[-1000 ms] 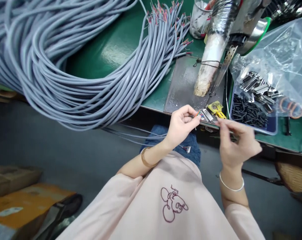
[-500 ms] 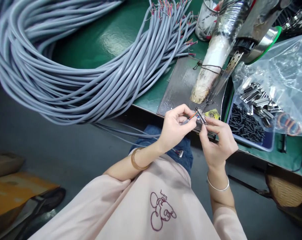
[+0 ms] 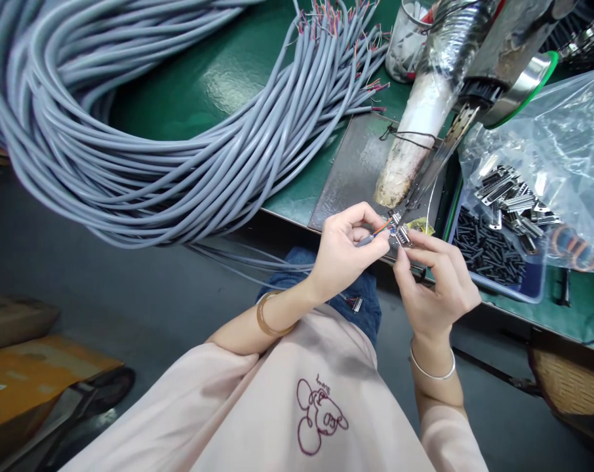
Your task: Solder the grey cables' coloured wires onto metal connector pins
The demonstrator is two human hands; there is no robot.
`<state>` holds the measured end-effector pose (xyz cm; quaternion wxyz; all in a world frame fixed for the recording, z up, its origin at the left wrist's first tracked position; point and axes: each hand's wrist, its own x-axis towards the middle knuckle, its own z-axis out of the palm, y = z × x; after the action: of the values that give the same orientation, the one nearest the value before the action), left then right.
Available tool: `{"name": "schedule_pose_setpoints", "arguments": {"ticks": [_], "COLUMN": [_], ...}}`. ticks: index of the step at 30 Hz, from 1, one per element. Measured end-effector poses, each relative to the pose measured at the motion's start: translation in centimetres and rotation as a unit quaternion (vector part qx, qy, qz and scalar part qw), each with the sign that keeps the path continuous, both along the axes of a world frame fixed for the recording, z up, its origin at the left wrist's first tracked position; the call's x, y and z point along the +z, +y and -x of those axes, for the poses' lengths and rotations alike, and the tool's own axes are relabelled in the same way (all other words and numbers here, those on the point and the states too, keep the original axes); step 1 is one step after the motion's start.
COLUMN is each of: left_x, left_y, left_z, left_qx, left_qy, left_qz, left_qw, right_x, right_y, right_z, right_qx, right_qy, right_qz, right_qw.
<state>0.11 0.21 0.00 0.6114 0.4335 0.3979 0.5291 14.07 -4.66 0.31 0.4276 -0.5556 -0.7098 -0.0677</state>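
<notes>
My left hand (image 3: 349, 246) pinches the stripped end of a grey cable (image 3: 366, 240), whose thin coloured wires lead to a metal multi-pin connector (image 3: 400, 231). With thumb and fingertips, my right hand (image 3: 435, 278) grips the connector from its right side. Just above it are the dark tip of a soldering iron (image 3: 415, 195) and a thin strand of solder wire (image 3: 430, 200). Under the fingers lies a yellow piece (image 3: 421, 226) on the dark plate (image 3: 343, 170). Another wired connector (image 3: 356, 303) rests on my lap.
A large coil of grey cables (image 3: 179, 164) covers the left of the green table (image 3: 218, 85). A wrapped white tube (image 3: 410, 144) slants down over the plate. On the right are a blue bin (image 3: 535, 282) of black sleeves, a plastic bag (image 3: 562, 131) with metal connectors, and a solder spool (image 3: 520, 92).
A thin solder strand now shows near the iron tip, above the connector. My right hand has shifted slightly right and down; the left hand stays nearly in place. The view has moved a little.
</notes>
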Motion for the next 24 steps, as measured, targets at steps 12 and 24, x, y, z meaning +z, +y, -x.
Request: {"name": "schedule_pose_setpoints", "arguments": {"ticks": [12,24], "left_x": [-1.1,-0.9], "left_y": [-0.1,-0.5], "left_z": [0.4,-0.2], "left_qx": [-0.043,0.006], "left_qy": [0.031,0.055], "left_qz": [0.008,-0.032], "left_qw": [0.999,0.998], "right_x": [-1.1,-0.3], "right_y": [-0.4,0.2], "right_z": [-0.3,0.2], "right_qx": [0.008,-0.021], "right_qy": [-0.038,0.025], "right_qz": [-0.026,0.018], "right_qw": [0.999,0.999]}}
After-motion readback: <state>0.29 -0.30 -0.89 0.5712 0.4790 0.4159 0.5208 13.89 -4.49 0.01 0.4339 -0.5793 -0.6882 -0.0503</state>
